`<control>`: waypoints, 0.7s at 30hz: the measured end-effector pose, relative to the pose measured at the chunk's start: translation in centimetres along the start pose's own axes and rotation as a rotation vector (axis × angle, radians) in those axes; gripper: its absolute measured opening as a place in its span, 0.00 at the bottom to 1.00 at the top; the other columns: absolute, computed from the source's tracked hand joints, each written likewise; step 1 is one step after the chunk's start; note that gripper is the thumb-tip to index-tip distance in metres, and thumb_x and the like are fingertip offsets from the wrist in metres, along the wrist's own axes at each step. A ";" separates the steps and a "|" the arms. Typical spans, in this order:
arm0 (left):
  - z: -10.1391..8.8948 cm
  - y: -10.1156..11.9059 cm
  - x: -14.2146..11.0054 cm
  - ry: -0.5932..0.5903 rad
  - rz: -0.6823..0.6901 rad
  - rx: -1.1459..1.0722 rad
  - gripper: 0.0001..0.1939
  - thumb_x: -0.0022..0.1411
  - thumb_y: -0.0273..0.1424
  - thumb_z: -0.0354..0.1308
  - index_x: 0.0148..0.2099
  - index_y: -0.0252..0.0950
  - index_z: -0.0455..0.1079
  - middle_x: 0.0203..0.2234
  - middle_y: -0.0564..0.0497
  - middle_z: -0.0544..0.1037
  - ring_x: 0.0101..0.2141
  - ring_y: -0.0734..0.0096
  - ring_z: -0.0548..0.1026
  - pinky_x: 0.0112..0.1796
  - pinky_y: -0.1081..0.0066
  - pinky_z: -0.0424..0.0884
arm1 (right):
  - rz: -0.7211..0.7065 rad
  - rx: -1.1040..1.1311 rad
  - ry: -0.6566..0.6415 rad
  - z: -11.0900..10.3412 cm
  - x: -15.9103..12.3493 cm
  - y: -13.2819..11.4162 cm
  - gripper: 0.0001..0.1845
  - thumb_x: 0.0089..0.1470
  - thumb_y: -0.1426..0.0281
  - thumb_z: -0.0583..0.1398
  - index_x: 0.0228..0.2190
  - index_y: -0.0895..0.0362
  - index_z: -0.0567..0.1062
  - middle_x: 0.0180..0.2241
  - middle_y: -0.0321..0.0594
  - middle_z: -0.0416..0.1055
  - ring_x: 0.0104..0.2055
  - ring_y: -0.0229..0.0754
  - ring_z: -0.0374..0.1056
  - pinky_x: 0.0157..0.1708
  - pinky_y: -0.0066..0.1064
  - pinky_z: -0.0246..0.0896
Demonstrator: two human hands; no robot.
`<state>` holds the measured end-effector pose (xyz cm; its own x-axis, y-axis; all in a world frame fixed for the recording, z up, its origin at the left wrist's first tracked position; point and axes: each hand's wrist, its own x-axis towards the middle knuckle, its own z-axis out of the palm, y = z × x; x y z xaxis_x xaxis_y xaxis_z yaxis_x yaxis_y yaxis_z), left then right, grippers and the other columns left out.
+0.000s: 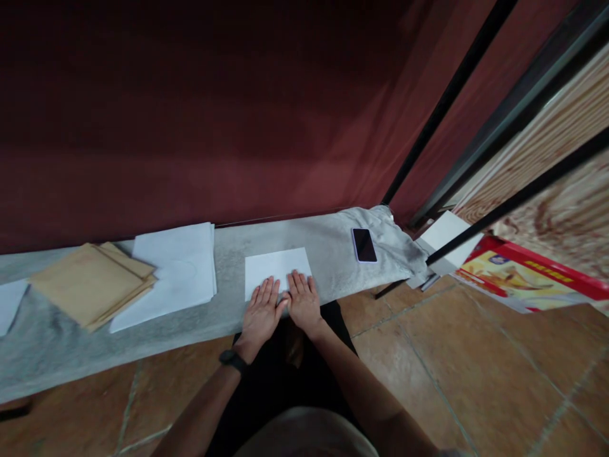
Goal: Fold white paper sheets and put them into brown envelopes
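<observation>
A white sheet of paper (276, 261), perhaps folded, lies on the grey cloth in front of me. My left hand (261, 311) rests flat on its lower left part, fingers stretched out, with a dark watch on the wrist. Flat on the lower right part lies my right hand (303, 301), its fingers also extended. The two thumbs meet or nearly meet at the paper's near edge. Both palms cover that edge, so what is under them is hidden.
The long narrow surface bears a grey cloth (328, 235). A phone (365, 245) lies to the right. On the left are a stack of white paper (176, 273), brown envelopes (90, 279) and another white sheet (10, 304). A red and yellow box (523, 273) and black poles (447, 101) stand right.
</observation>
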<state>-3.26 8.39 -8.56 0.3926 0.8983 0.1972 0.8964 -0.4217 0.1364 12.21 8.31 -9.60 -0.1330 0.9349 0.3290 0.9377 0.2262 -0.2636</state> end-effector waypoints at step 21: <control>-1.1 -0.7 -1.5 0.068 -0.150 -0.027 0.33 0.74 0.40 0.34 0.70 0.24 0.58 0.67 0.34 0.62 0.69 0.52 0.56 0.68 0.48 0.51 | 0.126 -0.023 -0.081 -2.9 -1.0 2.3 0.30 0.72 0.60 0.48 0.67 0.64 0.61 0.68 0.52 0.57 0.70 0.55 0.53 0.69 0.51 0.43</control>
<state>-4.68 7.23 -7.85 0.2390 0.9414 0.2378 0.9378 -0.2874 0.1950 15.44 7.08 -7.90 -0.0383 0.9747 0.2203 0.9556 0.1002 -0.2772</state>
